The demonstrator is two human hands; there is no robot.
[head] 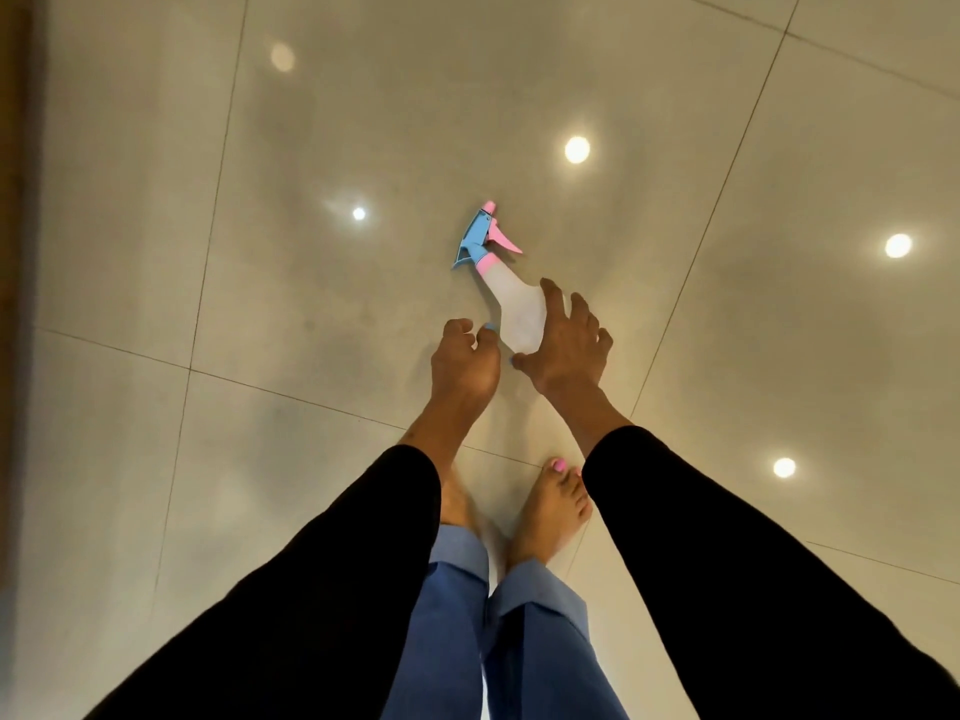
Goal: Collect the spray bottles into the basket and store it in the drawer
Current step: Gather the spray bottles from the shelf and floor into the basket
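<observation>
Two hands are reaching mid-frame: right hand (563, 340) is spreading its fingers over the floor-lying spray bottle (511, 298) to grasp; left hand (462, 363), loosely curled, is holding nothing.

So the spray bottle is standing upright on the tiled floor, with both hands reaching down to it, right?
Not quite: in the head view the spray bottle lies on its side on the tiled floor. Left hand and right hand do reach down to it.

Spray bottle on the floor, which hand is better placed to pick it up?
The right hand. Its spread fingers already reach over the spray bottle lying on the tiled floor, thumb at its base. The left hand sits beside the bottle, fingers loosely curled.
</observation>
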